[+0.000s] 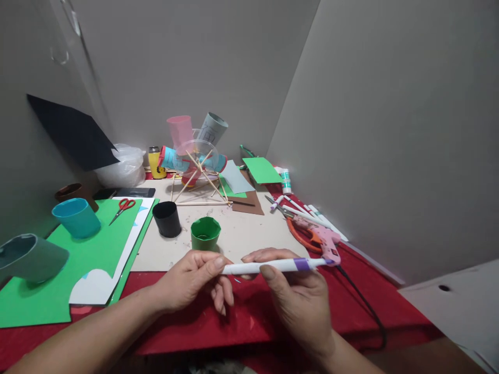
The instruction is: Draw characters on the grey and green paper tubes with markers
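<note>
A white marker (249,268) with a purple band and a purple tip lies level across both hands, its tip to the right. My left hand (195,278) pinches the marker's left end between thumb and fingers. Around its right half closes my right hand (300,298), thumb on the near side and fingers behind. No cap is on the tip. Just beyond the hands stands a green paper cup (205,234), and left of it a black paper cup (167,219).
A stick-built wheel (198,163) carrying paper cups stands at the back. At right lie a pink glue gun (331,244) with its cord, large orange-handled scissors (304,236) and more markers. Green sheets (42,301), small red scissors (123,205) and a blue cup (76,218) are at left.
</note>
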The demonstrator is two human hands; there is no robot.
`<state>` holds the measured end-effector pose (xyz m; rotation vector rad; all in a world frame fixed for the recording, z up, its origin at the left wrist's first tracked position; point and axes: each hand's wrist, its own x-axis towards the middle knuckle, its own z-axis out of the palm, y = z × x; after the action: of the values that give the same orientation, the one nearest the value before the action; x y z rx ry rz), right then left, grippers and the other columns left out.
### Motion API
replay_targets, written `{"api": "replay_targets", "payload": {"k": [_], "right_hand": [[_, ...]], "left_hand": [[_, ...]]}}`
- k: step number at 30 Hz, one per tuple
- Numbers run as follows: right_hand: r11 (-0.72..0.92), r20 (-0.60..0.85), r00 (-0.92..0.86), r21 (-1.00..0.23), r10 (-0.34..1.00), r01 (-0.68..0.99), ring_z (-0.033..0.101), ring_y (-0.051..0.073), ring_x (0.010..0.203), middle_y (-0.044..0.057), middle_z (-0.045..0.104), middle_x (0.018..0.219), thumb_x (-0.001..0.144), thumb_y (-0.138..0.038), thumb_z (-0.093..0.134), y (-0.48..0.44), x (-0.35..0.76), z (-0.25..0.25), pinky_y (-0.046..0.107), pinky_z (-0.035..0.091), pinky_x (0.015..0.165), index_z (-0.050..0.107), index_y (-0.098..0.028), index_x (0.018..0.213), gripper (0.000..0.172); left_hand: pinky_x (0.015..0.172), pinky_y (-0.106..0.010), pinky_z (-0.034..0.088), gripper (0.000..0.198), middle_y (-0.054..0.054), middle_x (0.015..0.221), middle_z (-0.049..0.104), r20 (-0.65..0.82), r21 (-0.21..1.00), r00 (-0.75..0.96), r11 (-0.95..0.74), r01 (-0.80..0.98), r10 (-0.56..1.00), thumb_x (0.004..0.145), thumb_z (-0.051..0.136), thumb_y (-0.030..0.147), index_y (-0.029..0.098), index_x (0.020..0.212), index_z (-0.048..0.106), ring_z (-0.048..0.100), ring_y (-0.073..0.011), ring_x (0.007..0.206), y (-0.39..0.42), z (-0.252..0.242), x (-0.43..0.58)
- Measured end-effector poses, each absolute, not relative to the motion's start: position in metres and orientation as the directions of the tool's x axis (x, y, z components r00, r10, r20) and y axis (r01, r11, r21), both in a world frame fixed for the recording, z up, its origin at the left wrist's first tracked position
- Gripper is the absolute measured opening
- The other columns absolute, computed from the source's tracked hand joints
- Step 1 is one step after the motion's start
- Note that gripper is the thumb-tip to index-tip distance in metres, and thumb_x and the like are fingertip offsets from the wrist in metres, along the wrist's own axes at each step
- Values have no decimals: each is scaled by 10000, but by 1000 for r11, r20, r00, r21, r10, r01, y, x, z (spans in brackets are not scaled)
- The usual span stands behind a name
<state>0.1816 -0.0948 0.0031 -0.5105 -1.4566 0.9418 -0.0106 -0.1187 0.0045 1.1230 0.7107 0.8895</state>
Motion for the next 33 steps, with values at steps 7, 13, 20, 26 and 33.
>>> {"api": "replay_targets", "payload": {"k": [7, 13, 20, 26, 33], "right_hand": [[504, 499, 99, -812, 861, -293, 679, 120, 549, 12, 743, 722, 873, -356, 742, -82, 189, 9, 219, 588, 533, 740, -204, 830, 158], [402, 357, 195, -867, 913, -295, 565, 89, 456, -16, 677, 631, 753, -450, 833, -71, 208, 24, 193, 475, 420, 719, -199, 853, 293], [158, 153, 40, -960, 987, -232, 520, 104, 441, -52, 634, 551, 774, -464, 813, -72, 212, -4, 183, 385, 412, 535, -260, 1386, 702], [161, 195, -102, -949, 976, -271, 546, 99, 408, -12, 676, 613, 830, -469, 750, -81, 218, -9, 187, 398, 353, 706, -208, 949, 290], [287, 348, -164, -907, 923, -309, 712, 156, 624, 70, 803, 928, 833, -299, 753, -82, 216, 3, 233, 566, 496, 671, -238, 1056, 246]], "left_hand": [[504, -206, 427, 442, -24, 643, 666, -84, 990, 452, 124, -60, 888, 950, 526, 583, 149, 915, 606, 564, -102, 481, -117, 6, -11], [618, -277, 445, 290, -47, 722, 663, 58, 733, 256, -215, 645, 965, 983, 457, 377, 178, 864, 630, 615, -177, 651, -115, -7, -9], [745, -335, 542, 254, -99, 979, 740, 146, 434, 272, -309, 846, 951, 991, 441, 286, 208, 1115, 649, 713, -232, 839, -115, -28, -6], [736, -336, 543, 283, -98, 961, 732, 210, 474, 284, -351, 807, 936, 996, 449, 337, 208, 1139, 657, 705, -229, 811, -118, -23, -11], [613, -293, 450, 249, -69, 775, 706, 238, 432, 311, -387, 814, 920, 989, 487, 323, 210, 921, 698, 632, -192, 629, -123, -15, -8]]}}
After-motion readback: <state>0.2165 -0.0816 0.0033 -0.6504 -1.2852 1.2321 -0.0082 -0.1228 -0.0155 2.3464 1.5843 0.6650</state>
